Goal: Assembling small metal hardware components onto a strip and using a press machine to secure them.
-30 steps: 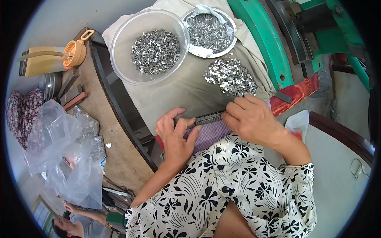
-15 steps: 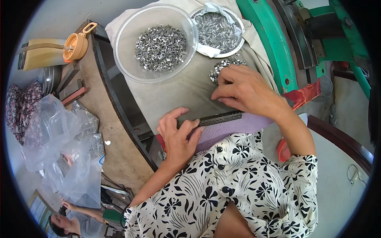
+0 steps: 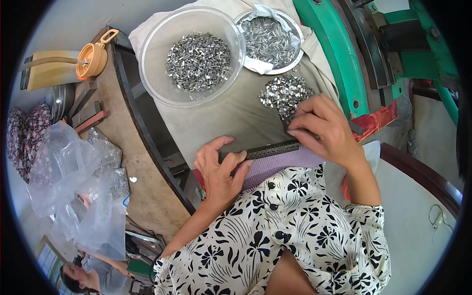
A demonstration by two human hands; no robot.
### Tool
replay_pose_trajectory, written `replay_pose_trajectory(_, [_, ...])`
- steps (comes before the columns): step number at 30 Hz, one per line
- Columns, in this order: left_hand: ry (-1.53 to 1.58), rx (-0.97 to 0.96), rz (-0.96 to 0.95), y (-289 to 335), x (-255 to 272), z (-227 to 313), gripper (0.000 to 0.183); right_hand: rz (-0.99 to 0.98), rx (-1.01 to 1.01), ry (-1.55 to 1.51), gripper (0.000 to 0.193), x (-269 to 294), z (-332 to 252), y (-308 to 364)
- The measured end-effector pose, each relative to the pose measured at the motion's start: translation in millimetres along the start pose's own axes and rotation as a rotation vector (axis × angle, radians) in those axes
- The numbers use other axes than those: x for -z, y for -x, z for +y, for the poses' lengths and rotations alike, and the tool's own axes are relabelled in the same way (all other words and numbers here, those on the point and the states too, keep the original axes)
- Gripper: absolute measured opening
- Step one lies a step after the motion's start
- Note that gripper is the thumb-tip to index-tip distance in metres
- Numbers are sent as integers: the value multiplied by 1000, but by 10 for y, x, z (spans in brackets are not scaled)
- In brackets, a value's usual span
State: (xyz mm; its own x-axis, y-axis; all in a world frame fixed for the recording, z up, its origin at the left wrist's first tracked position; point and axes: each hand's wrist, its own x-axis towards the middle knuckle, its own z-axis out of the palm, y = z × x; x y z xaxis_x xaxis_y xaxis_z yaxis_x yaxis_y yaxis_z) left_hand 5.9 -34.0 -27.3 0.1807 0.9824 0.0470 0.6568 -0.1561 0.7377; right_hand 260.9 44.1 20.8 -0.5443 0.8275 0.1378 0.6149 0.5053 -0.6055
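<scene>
“One dark slotted bar, lying along the far edge of a purple cloth, close to the wearer's front. What do I have on it?”

“Left hand: thumb and one fingertip narrow on the bar's left end, another finger spread away. Right hand: thumb and fingers bunched just beyond the bar's right end; from my distant seat I cannot tell whether they pinch anything.”

“Next outward?”

“One heap of small metal pieces, bright, loose, near the right fingers.”

“Hazards?”

“Two, in my judgement. A slack left hold on soft cloth could let the bar skew, upsetting anything seated in its slots. A brush of the right hand, or a tug at the covering, could scatter the heap.”

“Surface and room?”

“One grey-green covering, creased. Upon it: one clear plastic tub, part filled with metal bits; one round metal dish, lined in white, holding slim bright slivers. To the right, one green machine frame. To the left, one wooden table, clear plastic bags, one orange lid with a loop. Lower left corner: one other person, well apart.”
</scene>
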Motion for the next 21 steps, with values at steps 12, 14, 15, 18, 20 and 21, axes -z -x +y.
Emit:
replay_pose_trajectory(12, [4, 31, -14, -23, 21, 29, 23, 129, -25, -34, 19, -233, -165, 362])
replay_pose_trajectory(14, [4, 35, -12, -22, 17, 27, 24, 115, -8, -6, 20, -261, -181, 358])
replay_pose_trajectory(15, [5, 36, -11, -23, 18, 30, 24, 114, -7, -6, 20, -273, -180, 361])
replay_pose_trajectory(18, [-29, 28, 1, -32, 27, 46, 25, 96, 4, 13, 21, -295, -187, 369])
replay_pose_trajectory(20, [-23, 33, -4, -38, 28, 55, 25, 73, 4, 42, 21, -299, -201, 369])
replay_pose_trajectory(21, [-23, 33, -3, -37, 27, 52, 25, 72, 4, 42, 21, -307, -203, 368])
